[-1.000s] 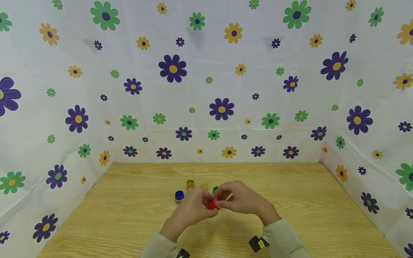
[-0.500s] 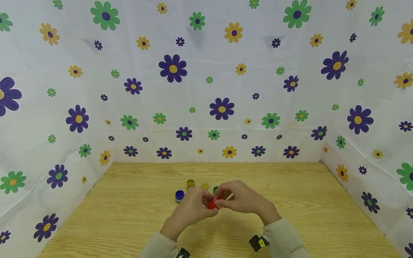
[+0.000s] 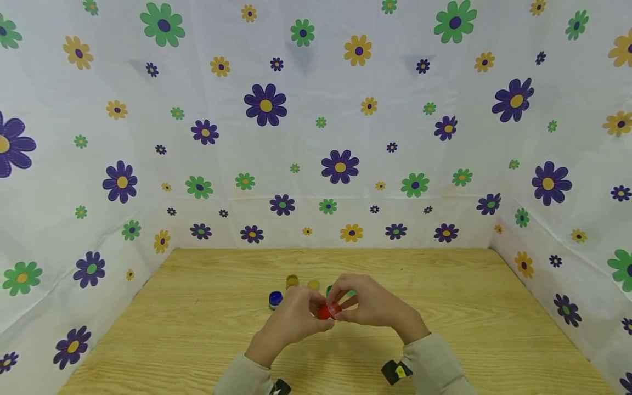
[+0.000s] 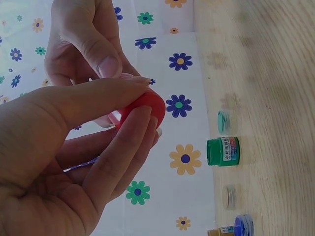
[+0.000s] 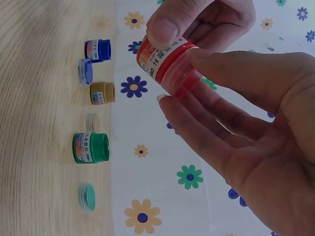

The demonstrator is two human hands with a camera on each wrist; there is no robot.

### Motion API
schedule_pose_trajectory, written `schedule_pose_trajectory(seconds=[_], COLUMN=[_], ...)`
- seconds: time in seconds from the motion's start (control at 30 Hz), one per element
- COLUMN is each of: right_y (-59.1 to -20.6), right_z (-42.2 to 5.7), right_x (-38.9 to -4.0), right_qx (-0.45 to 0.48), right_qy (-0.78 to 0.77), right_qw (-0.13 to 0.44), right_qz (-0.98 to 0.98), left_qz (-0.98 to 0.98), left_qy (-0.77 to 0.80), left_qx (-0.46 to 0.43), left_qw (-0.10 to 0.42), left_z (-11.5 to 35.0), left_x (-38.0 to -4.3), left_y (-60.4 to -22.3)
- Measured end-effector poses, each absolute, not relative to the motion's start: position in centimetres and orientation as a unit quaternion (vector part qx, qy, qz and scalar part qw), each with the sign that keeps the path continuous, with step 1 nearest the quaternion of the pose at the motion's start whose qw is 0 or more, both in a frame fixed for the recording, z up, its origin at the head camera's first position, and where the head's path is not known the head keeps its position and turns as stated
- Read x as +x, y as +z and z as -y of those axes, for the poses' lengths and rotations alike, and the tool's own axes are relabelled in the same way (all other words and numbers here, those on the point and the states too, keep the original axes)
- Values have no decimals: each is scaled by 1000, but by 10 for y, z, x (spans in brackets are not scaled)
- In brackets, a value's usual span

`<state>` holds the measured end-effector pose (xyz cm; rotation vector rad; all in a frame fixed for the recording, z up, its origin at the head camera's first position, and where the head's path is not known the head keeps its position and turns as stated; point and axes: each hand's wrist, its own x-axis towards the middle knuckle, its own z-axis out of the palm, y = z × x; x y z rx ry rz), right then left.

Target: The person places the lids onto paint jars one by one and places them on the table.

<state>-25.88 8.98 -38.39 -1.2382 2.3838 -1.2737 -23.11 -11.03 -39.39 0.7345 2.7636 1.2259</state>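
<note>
My left hand (image 3: 295,317) grips a small red paint jar (image 5: 158,60) above the table, tilted, its printed label showing in the right wrist view. From the other side, my right hand (image 3: 371,303) has thumb and fingers around the jar's clear-rimmed screw lid (image 5: 178,77). The lid sits on the jar's mouth; how tightly cannot be seen. In the left wrist view, my left thumb and fingers cover much of the red jar (image 4: 150,105). Behind the hands are a green paint jar (image 5: 91,147) and its loose lid (image 5: 87,197).
A blue jar (image 3: 275,299) and a yellow-brown jar (image 3: 292,281) stand open on the wooden table (image 3: 197,323). A blue lid (image 5: 85,72) and a yellowish lid (image 3: 313,284) lie near them. Flower-patterned cloth (image 3: 306,137) walls the table's back and sides.
My right fingers have shifted slightly around the lid, and the right index finger has risen a little, so more of the lid shows. My left hand and the jar hold nearly still.
</note>
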Motion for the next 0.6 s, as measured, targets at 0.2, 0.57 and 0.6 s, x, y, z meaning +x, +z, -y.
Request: schedule_pose_trajectory(seconds=[0.2, 0.57, 0.6], right_y=[-384, -384, -384], right_z=[-90, -89, -88], right_x=[-259, -260, -260], right_qx=[-412, -382, -383], right_qy=[-411, -384, -384], right_qw=[71, 74, 75], right_qz=[-810, -837, -837], left_qz=[-886, -890, -890], left_qy=[401, 392, 392], left_qx=[229, 231, 231], left_qw=[23, 18, 18], left_z=[110, 111, 111], left_x=[-231, -231, -231], left_y=[-393, -394, -394])
